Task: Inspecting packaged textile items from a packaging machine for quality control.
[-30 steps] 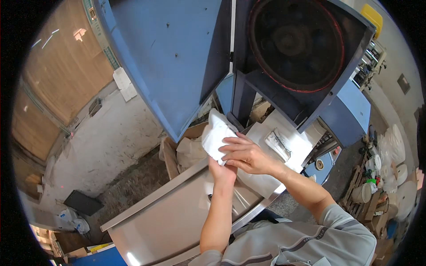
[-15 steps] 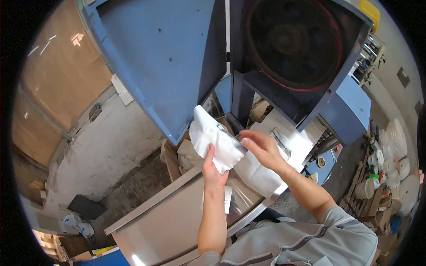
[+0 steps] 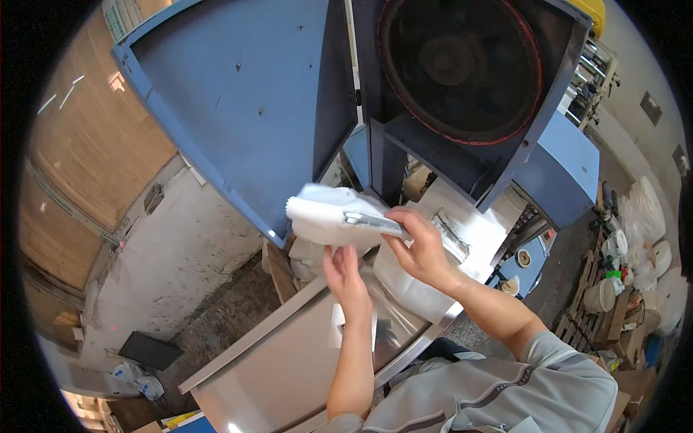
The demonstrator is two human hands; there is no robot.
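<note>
Nearest the person, a tilted stainless-steel table top (image 3: 289,361) runs from lower left up toward the right, with bare grey concrete floor (image 3: 188,252) to its left. Above it, the left hand (image 3: 345,270) reaches up with fingers closed under a folded white cloth bundle (image 3: 325,216), while the right hand (image 3: 422,249) pinches the bundle's right end. Beyond stands a tall blue metal machine (image 3: 253,94) with its door swung open and a large dark wheel (image 3: 458,65) on the far right.

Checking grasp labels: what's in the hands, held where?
Both hold one white stack of flat pieces: right hand grips its right end, where a metal clip shows; left hand supports it from beneath.
</note>
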